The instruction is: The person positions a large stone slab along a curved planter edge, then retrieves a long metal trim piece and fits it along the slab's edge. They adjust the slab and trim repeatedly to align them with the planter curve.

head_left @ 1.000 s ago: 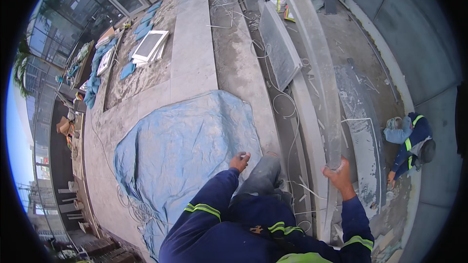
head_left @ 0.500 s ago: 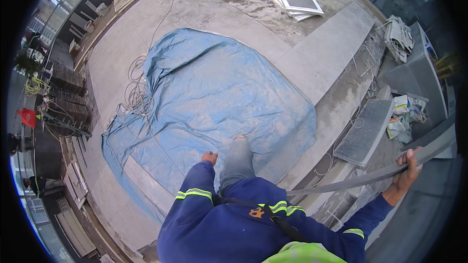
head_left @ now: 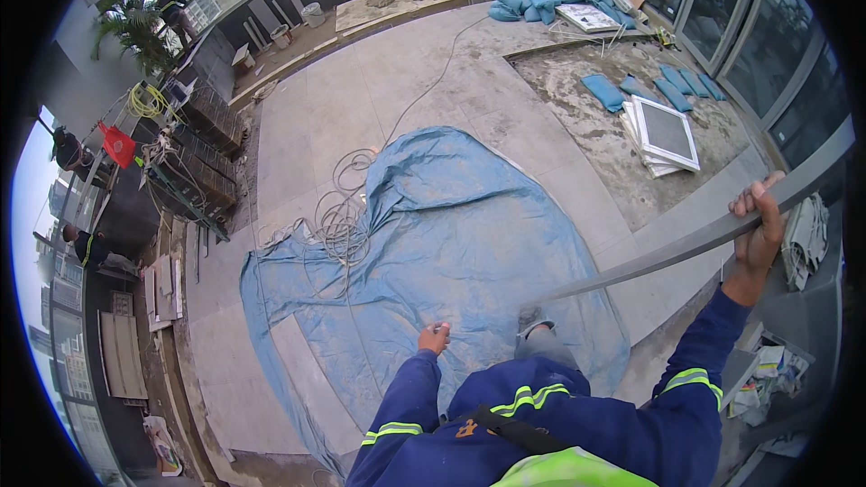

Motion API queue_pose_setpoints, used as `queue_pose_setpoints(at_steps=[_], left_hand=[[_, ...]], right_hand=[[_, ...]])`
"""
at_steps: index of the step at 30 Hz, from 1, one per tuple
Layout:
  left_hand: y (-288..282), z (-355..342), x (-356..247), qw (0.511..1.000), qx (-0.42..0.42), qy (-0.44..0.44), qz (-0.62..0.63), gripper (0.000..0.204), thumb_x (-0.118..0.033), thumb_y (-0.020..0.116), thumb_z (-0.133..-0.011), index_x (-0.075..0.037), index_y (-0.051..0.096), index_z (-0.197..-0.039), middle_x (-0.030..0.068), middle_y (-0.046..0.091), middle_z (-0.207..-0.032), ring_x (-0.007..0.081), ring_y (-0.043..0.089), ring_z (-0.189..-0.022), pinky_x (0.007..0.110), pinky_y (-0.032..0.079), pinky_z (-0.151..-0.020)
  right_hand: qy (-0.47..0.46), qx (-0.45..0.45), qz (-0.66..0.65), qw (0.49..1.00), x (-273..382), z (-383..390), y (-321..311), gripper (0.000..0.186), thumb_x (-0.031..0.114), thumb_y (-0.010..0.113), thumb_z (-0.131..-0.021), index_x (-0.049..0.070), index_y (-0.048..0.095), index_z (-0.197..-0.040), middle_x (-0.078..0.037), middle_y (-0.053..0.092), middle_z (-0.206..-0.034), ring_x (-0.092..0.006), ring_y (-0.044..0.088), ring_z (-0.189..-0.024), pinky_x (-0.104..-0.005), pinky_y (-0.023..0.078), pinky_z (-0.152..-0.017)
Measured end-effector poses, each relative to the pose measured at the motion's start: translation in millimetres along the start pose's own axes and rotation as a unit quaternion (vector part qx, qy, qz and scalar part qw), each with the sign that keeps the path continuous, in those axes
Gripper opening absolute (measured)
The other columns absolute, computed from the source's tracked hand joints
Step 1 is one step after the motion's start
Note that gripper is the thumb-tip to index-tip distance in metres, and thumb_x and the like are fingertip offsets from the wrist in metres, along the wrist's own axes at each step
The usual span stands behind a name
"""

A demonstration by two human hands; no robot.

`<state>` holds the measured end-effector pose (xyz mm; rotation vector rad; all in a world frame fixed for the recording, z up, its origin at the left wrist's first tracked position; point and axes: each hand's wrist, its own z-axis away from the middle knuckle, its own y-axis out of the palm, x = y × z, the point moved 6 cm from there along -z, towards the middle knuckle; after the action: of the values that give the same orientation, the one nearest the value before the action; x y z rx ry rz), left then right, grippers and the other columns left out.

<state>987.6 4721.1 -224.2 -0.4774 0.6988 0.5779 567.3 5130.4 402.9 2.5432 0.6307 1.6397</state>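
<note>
A long, flat grey bar (head_left: 649, 258) slants from the upper right edge down towards the blue tarp in front of me. My right hand (head_left: 760, 215) is raised at the right and wrapped round this bar. Low in front of my body hangs my left hand (head_left: 434, 338), fingers loosely curled and a little apart, with nothing seen in it. Below that hand the wrinkled, dusty blue tarp (head_left: 478, 243) covers part of the paved floor. One of my shoes (head_left: 534, 317) is on the tarp.
Coiled hoses (head_left: 341, 227) lie on the tarp's left edge. White framed panels (head_left: 666, 133) and blue bags (head_left: 602, 92) lie at the far right. Dark stacked slabs (head_left: 212, 122) stand at the left, with a person (head_left: 88, 248) beyond. Glass doors (head_left: 767, 54) line the right.
My view has lifted and shifted, bringing more of the far terrace into sight. My right hand, still on the bar, appears higher, and the bar's lower end now shows over the tarp.
</note>
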Motion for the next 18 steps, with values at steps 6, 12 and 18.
queue_pose_setpoints(at_steps=[6,12,18], left_hand=[[-24,-22,46,0.97,-0.081,-0.23,-0.012,0.044,-0.036,0.069,-0.103,-0.002,0.067,-0.129,0.0114,0.075,-0.088,0.0235,0.071,-0.067,0.038,0.054,-0.053],[-30,-54,-26,0.938,-0.191,-0.23,0.175,0.036,-0.027,0.068,-0.103,-0.001,0.058,-0.127,0.0152,0.071,-0.095,0.0312,0.073,-0.069,0.043,0.06,-0.053],[3,-165,-120,0.929,-0.188,-0.196,0.25,0.04,-0.027,0.071,-0.101,-0.002,0.057,-0.129,0.0164,0.072,-0.1,0.0298,0.074,-0.072,0.042,0.061,-0.055]], right_hand=[[-0.031,0.058,-0.053,0.996,-105,-146,67,0.027,0.016,0.071,-0.093,0.014,0.045,-0.094,0.001,0.046,-0.073,-0.0122,0.052,-0.066,-0.0326,0.048,-0.069],[-0.038,0.088,-0.135,0.986,-202,-301,162,0.026,0.015,0.072,-0.09,0.013,0.046,-0.094,-0.001,0.049,-0.072,-0.0138,0.052,-0.065,-0.035,0.049,-0.067],[-0.059,0.122,-0.194,0.972,-320,-417,285,0.024,0.008,0.069,-0.088,0.012,0.046,-0.094,-0.004,0.049,-0.072,-0.0165,0.05,-0.065,-0.0367,0.049,-0.068]])
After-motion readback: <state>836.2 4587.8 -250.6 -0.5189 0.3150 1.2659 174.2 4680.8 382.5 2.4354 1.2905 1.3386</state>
